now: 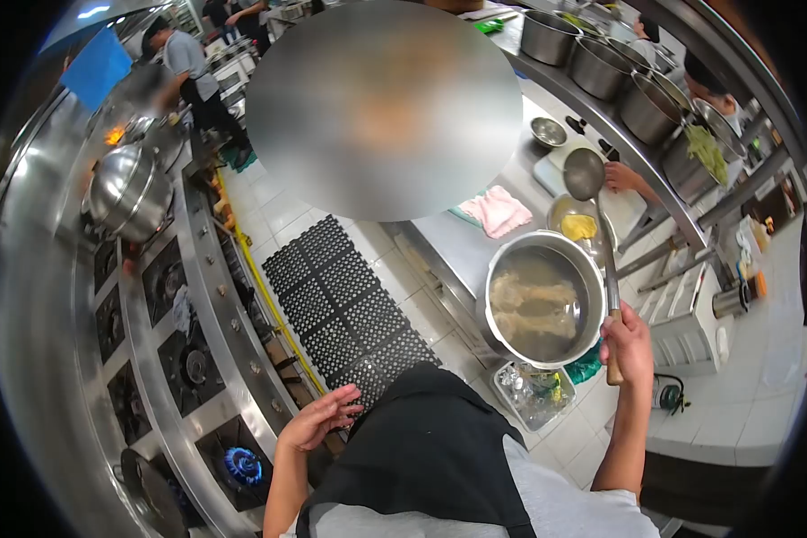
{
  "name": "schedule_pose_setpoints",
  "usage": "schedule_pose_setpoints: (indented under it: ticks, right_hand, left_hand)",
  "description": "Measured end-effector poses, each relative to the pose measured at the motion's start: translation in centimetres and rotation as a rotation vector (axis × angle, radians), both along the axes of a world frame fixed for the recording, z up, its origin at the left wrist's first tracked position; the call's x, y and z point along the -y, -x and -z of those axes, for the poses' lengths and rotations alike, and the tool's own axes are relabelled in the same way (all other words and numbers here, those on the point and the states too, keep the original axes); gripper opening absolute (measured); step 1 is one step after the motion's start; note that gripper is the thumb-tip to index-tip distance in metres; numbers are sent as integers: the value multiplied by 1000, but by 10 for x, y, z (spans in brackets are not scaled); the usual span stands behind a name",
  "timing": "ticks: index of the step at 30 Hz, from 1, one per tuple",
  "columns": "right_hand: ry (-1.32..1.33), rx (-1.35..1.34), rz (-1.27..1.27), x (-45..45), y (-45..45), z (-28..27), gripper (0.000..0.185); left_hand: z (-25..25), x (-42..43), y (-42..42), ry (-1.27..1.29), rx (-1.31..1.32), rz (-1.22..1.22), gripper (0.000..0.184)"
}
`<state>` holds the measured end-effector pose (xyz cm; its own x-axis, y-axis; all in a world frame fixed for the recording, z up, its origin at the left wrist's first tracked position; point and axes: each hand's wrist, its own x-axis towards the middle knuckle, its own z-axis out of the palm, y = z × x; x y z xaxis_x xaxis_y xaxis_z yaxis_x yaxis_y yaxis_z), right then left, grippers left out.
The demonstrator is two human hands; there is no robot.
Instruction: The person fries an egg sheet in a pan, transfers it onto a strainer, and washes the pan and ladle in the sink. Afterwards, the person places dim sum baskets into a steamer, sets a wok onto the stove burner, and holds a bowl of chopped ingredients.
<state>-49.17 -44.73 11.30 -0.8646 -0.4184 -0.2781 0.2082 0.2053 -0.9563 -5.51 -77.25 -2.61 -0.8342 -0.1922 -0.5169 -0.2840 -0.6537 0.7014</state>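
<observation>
My right hand (629, 342) is wrapped round the wooden handle of a ladle (585, 174), whose round metal bowl points away from me. The ladle's shaft runs along the right side of a large pot (490, 309) on the steel counter. Inside the pot, pale pieces of meat or bone (536, 309) lie in cloudy liquid. My left hand (321, 419) hangs in the air over the floor side, fingers stretched out, holding nothing. Beyond the pot are a pink cloth (494, 212) and a metal bowl with a yellow item (578, 227).
A lit burner (243, 465) shows blue flame on the stove at left, near my left arm. A black rubber mat (341, 305) covers the aisle floor. Several steel pots (601, 67) stand on the overhead shelf. Another person's hand (623, 177) is near a white cutting board (556, 170).
</observation>
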Motion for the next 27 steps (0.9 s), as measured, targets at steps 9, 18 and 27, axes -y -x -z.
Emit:
schedule_pose_setpoints:
  ticks: [9, 18, 27]
  right_hand:
    - [301, 630, -445, 103, -22, -14, 43]
    - [14, 717, -1052, 248, -97, -18, 40]
    - [-155, 747, -1610, 349, -228, -1, 38]
  left_hand:
    - [0, -37, -37, 57, -11, -98, 71]
    - [17, -144, -115, 92, 57, -577, 63]
    - [17, -305, -116, 119, 95, -1221, 59]
